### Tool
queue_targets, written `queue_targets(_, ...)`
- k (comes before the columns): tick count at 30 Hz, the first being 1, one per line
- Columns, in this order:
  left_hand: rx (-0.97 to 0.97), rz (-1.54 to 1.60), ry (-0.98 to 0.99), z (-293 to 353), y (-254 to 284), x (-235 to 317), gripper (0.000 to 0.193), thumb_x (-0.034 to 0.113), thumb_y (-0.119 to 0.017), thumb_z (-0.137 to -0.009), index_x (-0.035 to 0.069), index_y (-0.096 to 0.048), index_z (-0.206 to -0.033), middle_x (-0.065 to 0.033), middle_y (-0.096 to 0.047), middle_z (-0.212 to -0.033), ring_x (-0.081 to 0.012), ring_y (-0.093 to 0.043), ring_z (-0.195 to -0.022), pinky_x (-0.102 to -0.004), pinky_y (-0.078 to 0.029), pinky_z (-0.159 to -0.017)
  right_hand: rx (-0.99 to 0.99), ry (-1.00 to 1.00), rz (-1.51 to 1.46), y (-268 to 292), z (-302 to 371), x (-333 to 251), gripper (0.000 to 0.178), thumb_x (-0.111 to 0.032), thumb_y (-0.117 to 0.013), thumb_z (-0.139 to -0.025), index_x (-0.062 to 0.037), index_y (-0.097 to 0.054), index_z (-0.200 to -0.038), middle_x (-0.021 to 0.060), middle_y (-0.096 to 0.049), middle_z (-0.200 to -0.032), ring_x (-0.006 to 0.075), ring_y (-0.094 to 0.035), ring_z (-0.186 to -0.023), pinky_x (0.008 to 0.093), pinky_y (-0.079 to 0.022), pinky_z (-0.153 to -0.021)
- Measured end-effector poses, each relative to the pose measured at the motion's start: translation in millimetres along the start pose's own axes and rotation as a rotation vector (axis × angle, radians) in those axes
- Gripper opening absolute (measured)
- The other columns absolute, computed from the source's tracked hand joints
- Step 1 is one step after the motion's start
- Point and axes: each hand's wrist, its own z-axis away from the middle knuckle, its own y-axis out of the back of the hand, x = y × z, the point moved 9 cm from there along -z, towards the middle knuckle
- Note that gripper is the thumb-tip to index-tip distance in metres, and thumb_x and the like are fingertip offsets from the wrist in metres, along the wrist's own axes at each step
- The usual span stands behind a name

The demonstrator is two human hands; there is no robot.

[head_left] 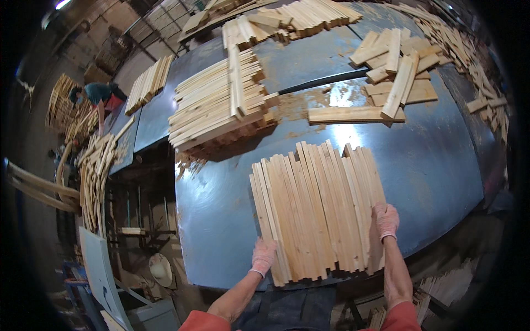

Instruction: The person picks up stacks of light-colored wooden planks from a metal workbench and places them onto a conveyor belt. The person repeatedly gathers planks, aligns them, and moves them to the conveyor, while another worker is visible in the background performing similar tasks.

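Observation:
A row of narrow wooden strips (317,209) stands packed side by side on the metal table near its front edge, with uneven far ends. My left hand (264,256), in a pinkish work glove, presses against the row's left side close to the near end. On the opposite side my right hand (387,222), gloved alike, grips the outermost strips, its fingers curled at their edge. Between them, both hands hold the row together. Some of the fingers are hidden against the wood.
A larger strip stack (212,105) stands farther back on the blue-grey metal table (215,220). Loose boards (397,83) lie crossed at the far right. More strips (298,19) line the back. A co-worker (99,94) bends over wood at the far left.

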Motion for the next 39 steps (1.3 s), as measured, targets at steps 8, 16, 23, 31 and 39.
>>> queue_targets(8, 0.097, -0.230, -0.004, -34, 165, -196, 0.071, 0.048, -0.054, -0.108, -0.005, -0.050, -0.155, -0.0342, -0.046, -0.160, -0.0517, -0.040, -0.149, -0.0568, -0.031, -0.126, -0.227, -0.035, -0.037, -58, 211, -175, 0.068, -0.062, -0.064, -0.096, 0.0001, -0.077, -0.122, 0.0259, -0.075, -0.126, 0.0416, -0.070, -0.120, 0.0461, -0.054, -0.100)
queue_targets(16, 0.009, -0.120, 0.147, -61, 342, -257, 0.078, 0.056, -0.050, -0.108, -0.003, -0.047, -0.159, -0.0286, -0.039, -0.169, -0.0482, -0.031, -0.158, -0.0547, -0.024, -0.131, -0.279, -0.050, -0.148, -176, 354, -197, 0.062, -0.057, -0.061, -0.105, -0.0014, -0.074, -0.129, 0.0217, -0.077, -0.123, 0.0378, -0.071, -0.115, 0.0425, -0.053, -0.101)
queue_targets(23, -0.174, -0.646, -0.225, -112, 365, -266, 0.030, 0.016, -0.046, -0.112, 0.006, -0.061, -0.137, -0.0220, -0.058, -0.145, -0.0463, -0.048, -0.142, -0.0507, -0.041, -0.122, -0.248, 0.073, -0.542, -221, 336, -140, 0.049, -0.037, -0.062, -0.110, 0.0028, -0.071, -0.138, 0.0185, -0.077, -0.132, 0.0283, -0.070, -0.126, 0.0360, -0.050, -0.111)
queue_targets(31, 0.077, 0.773, 0.210, -177, 364, -324, 0.071, 0.049, -0.049, -0.115, 0.008, -0.033, -0.171, -0.0057, -0.039, -0.171, -0.0212, -0.042, -0.152, -0.0387, -0.032, -0.127, 0.317, 0.176, -0.323, -219, 299, -152, 0.049, -0.030, -0.063, -0.112, -0.0013, -0.061, -0.151, 0.0167, -0.069, -0.144, 0.0318, -0.066, -0.129, 0.0404, -0.052, -0.111)
queue_targets(39, 0.152, 0.846, 0.092, -186, 340, -317, 0.080, 0.036, -0.053, -0.114, 0.002, -0.014, -0.174, -0.0132, -0.038, -0.169, -0.0260, -0.048, -0.147, -0.0392, -0.040, -0.124, -0.374, -0.110, -1.252, -268, 315, -174, 0.065, -0.049, -0.050, -0.116, -0.0018, -0.051, -0.160, 0.0118, -0.062, -0.152, 0.0256, -0.061, -0.136, 0.0393, -0.050, -0.117)
